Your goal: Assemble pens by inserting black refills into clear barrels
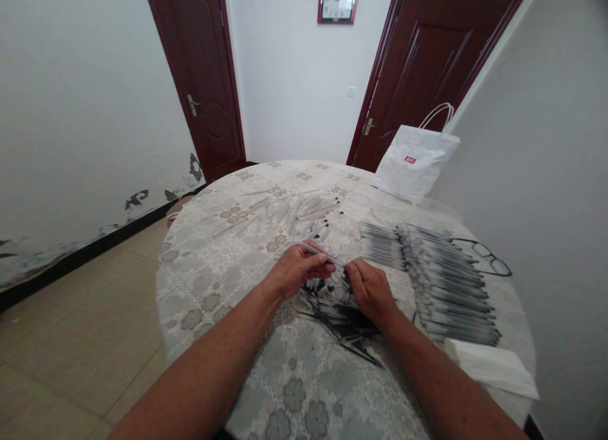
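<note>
My left hand (298,270) and my right hand (368,288) meet over the middle of a round table (228,282) with a flowered cloth. Between them they hold a clear pen barrel (319,252); the left fingers are pinched round one end and the right fingers are closed near the other. Under the hands lies a loose heap of thin black refills (344,323). Behind the hands a pile of clear empty barrels (294,213) is spread out. To the right, several finished pens (441,278) lie in neat rows.
A pair of glasses (489,256) lies at the table's right edge. A white paper bag (415,161) stands at the back right. White folded paper (494,364) lies near the front right. Two dark doors and a wall clock (337,2) are behind; tiled floor lies left.
</note>
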`<state>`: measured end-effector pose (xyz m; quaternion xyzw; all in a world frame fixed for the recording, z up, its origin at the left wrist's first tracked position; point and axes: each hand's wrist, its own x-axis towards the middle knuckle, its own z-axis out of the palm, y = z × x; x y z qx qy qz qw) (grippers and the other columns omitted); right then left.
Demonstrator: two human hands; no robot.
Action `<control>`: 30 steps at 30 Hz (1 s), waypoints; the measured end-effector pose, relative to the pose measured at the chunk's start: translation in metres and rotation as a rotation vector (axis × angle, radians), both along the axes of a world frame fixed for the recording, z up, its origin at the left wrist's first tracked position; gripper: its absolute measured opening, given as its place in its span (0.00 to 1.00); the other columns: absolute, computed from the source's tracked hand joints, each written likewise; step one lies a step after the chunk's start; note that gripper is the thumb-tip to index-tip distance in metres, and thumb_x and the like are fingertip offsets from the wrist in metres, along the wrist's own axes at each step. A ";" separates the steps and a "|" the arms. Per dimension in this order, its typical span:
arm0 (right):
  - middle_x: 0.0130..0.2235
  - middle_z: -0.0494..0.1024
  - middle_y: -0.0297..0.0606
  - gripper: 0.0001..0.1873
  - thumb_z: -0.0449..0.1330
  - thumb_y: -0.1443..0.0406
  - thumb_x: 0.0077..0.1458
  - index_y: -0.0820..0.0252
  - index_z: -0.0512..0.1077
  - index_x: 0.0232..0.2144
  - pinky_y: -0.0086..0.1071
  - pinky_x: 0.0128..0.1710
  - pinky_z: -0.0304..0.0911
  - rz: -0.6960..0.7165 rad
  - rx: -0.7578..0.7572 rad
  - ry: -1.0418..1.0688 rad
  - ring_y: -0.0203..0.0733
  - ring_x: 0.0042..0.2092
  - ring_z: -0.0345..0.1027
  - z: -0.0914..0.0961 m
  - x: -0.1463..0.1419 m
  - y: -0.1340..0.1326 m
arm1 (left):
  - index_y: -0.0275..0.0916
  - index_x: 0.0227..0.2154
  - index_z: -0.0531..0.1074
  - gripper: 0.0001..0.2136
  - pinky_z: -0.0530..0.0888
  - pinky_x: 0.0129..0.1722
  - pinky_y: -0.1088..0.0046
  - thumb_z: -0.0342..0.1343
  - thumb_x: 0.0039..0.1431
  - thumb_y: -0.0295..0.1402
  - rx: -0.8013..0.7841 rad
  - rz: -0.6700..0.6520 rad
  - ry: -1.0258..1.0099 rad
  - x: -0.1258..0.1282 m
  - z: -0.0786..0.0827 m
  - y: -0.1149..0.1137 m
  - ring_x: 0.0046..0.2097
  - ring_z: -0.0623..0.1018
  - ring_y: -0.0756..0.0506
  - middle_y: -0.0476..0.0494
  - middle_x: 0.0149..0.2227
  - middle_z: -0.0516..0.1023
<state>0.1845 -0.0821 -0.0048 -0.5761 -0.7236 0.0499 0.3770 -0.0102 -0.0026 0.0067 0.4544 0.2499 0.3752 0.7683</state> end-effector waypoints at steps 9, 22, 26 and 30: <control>0.31 0.69 0.34 0.06 0.51 0.64 0.65 0.56 0.66 0.35 0.32 0.36 0.59 0.036 0.102 0.002 0.39 0.34 0.64 0.007 -0.002 0.000 | 0.35 0.36 0.71 0.15 0.79 0.39 0.65 0.68 0.50 0.37 0.015 0.032 -0.005 -0.001 0.002 0.001 0.34 0.82 0.45 0.41 0.32 0.81; 0.28 0.69 0.33 0.11 0.49 0.61 0.67 0.56 0.66 0.32 0.31 0.34 0.57 -0.002 0.015 0.049 0.38 0.31 0.64 0.007 -0.004 -0.002 | 0.35 0.36 0.71 0.15 0.79 0.38 0.66 0.69 0.50 0.36 0.018 0.008 0.036 -0.001 0.002 0.001 0.33 0.82 0.46 0.43 0.31 0.81; 0.28 0.70 0.33 0.13 0.48 0.60 0.67 0.56 0.67 0.32 0.31 0.33 0.57 -0.010 0.011 0.081 0.38 0.30 0.64 0.009 -0.005 -0.003 | 0.35 0.36 0.71 0.16 0.79 0.38 0.66 0.69 0.50 0.37 0.023 0.017 0.049 -0.001 0.002 0.001 0.33 0.82 0.45 0.43 0.31 0.81; 0.33 0.71 0.35 0.09 0.51 0.60 0.65 0.57 0.68 0.37 0.31 0.36 0.59 0.019 0.074 0.038 0.39 0.34 0.65 0.013 -0.004 -0.003 | 0.35 0.37 0.71 0.16 0.79 0.37 0.66 0.68 0.50 0.38 0.035 0.028 0.047 -0.001 0.002 0.001 0.33 0.82 0.45 0.41 0.32 0.81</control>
